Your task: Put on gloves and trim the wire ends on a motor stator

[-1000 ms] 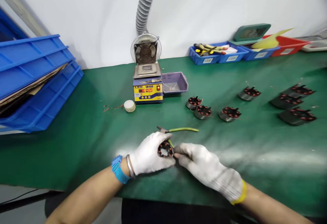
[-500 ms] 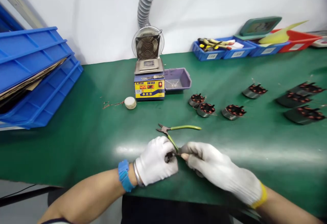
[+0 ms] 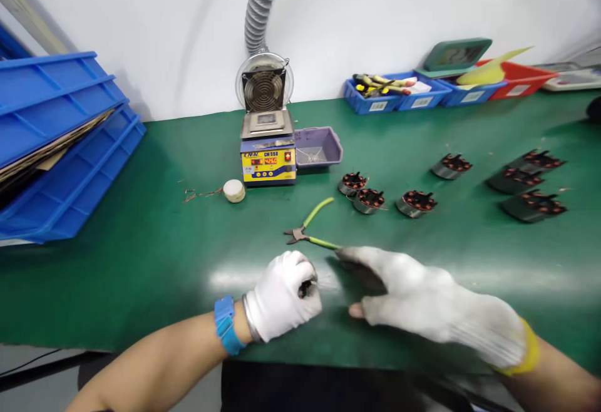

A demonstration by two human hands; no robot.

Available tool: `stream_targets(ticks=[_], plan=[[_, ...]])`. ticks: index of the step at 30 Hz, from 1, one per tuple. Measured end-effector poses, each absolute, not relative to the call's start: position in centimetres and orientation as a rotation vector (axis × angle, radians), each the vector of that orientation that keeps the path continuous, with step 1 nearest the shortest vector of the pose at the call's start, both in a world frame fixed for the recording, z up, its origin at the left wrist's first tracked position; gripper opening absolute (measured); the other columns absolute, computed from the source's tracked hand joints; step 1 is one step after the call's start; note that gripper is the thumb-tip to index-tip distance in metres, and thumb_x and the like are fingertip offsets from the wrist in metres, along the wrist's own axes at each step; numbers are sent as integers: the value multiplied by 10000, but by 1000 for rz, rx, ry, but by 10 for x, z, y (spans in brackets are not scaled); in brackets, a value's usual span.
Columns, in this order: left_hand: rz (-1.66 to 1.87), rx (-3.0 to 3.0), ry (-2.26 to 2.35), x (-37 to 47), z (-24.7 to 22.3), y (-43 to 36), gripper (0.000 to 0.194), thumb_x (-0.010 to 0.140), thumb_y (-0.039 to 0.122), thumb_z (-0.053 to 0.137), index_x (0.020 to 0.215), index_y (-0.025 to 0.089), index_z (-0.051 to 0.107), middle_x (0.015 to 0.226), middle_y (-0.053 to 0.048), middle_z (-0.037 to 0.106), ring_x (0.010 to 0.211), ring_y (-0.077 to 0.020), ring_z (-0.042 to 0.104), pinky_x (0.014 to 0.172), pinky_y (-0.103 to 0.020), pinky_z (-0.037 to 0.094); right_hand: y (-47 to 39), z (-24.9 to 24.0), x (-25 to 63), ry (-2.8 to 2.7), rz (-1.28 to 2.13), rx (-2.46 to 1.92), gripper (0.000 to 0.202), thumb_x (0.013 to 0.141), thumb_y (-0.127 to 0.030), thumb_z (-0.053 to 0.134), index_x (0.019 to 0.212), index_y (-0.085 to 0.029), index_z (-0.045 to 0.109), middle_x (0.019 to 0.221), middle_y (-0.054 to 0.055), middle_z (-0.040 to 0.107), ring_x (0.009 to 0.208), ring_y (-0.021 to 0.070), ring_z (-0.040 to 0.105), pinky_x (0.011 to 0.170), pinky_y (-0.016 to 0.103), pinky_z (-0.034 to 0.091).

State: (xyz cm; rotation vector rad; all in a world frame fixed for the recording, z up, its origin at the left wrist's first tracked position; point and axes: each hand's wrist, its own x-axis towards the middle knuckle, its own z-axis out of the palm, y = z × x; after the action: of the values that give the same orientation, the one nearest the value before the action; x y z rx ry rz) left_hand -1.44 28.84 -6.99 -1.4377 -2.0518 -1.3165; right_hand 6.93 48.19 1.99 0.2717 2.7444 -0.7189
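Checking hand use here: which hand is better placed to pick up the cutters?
Probably the right hand: its open fingers reach the near handle of the cutters, while the left hand is closed around the coil part.

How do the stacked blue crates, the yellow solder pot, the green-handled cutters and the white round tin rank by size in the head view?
1. stacked blue crates, though nearness may flatter them
2. yellow solder pot
3. green-handled cutters
4. white round tin
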Motion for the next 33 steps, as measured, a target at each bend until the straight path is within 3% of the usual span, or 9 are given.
stream_targets(ticks=[3,7,10,13,16,21,25,29,33], plan=[[-1331,-1452,-2032,-14,-68,288,84,668,80,510,744,116,510,772,-41,520,746,-133,475,680,-264,389,481,19,59,2574,-1107,145,865,665,-468,732,1435,-233,416,1335,64,522,1146,200,559,940,269,491],[-1311,-1440,-2084,-14,-65,288,20,722,133,521,737,125,510,766,-57,523,741,-142,486,675,-267,399,466,13,39,2330,-1062,100,437,745,-501,667,946,-114,644,870,102,663,743,181,635,688,274,528],[-1305,-1410,-2112,-13,-65,289,41,745,155,511,714,132,496,747,-61,515,731,-145,495,680,-272,418,461,6,29,2100,-1334,75,491,686,-538,710,781,-74,579,743,111,639,629,160,610,599,257,515],[-1346,-1416,-2091,-13,-67,289,19,742,144,513,754,131,509,817,-70,551,773,-151,538,713,-282,461,462,0,27,2032,-1404,104,594,612,-607,736,772,-59,573,712,136,634,589,168,607,564,264,510],[-1340,-1399,-2082,-13,-68,289,87,745,163,533,816,121,508,1073,-136,569,1019,-215,581,867,-342,493,460,-2,30,2042,-1427,86,566,703,-591,672,818,-40,613,735,161,642,568,160,602,549,261,505],[-1393,-1423,-2104,-10,-59,283,259,682,112,543,938,97,505,1260,-212,467,1330,-248,399,1066,-356,395,453,-8,39,2278,-1355,131,203,848,-253,495,780,-80,578,649,74,600,515,99,530,481,184,413],[-1591,-1592,-2109,-12,-46,273,457,625,135,603,1071,92,516,1233,-183,481,1360,-249,340,1098,-385,348,459,-25,40,2368,-1585,-53,262,849,-326,504,713,-102,503,594,41,532,491,77,454,457,184,338],[-1956,-1607,-1937,-19,-45,271,448,798,349,573,1190,139,525,1313,-153,438,1381,-290,294,1121,-457,289,464,-30,36,2410,-1667,-166,334,855,-407,495,705,-108,499,600,38,516,498,78,427,482,207,333],[-2589,-1512,-1561,-23,-50,276,689,872,544,539,1411,237,239,1463,-145,253,1299,-288,418,1104,-506,320,460,-17,36,2640,-1163,-64,285,841,-361,465,746,-110,563,655,27,539,576,86,434,520,208,312]])
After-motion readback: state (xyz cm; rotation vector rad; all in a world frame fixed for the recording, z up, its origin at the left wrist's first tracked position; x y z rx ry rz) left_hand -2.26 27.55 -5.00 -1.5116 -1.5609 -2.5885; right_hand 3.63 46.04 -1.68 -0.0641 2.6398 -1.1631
